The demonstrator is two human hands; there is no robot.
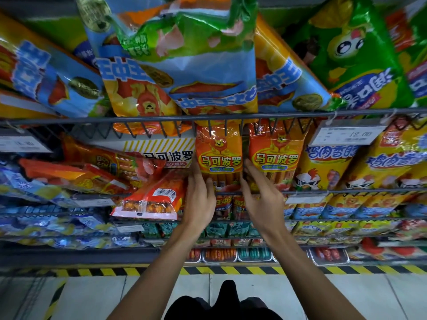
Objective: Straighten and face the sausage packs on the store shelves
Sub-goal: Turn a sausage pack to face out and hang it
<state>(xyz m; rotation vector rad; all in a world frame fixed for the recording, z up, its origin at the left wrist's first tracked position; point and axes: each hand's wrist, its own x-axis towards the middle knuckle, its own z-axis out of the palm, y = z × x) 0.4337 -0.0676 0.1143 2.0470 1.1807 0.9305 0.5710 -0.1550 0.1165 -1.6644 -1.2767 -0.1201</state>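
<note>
Two hands frame one orange sausage pack [219,155] that stands upright at the front edge of the second wire shelf [323,192], just under the top shelf's rail. To do this step well, I judge it wants even pressure from both sides, squaring the pack against its twin pack [276,155] and keeping the label forward. The left hand [200,195] lies along the pack's left edge, fingers nearly straight, thumb on its lower front. The right hand [261,192] reaches into the gap between the packs, fingers loosely spread; whether it pinches the edge I cannot tell.
</note>
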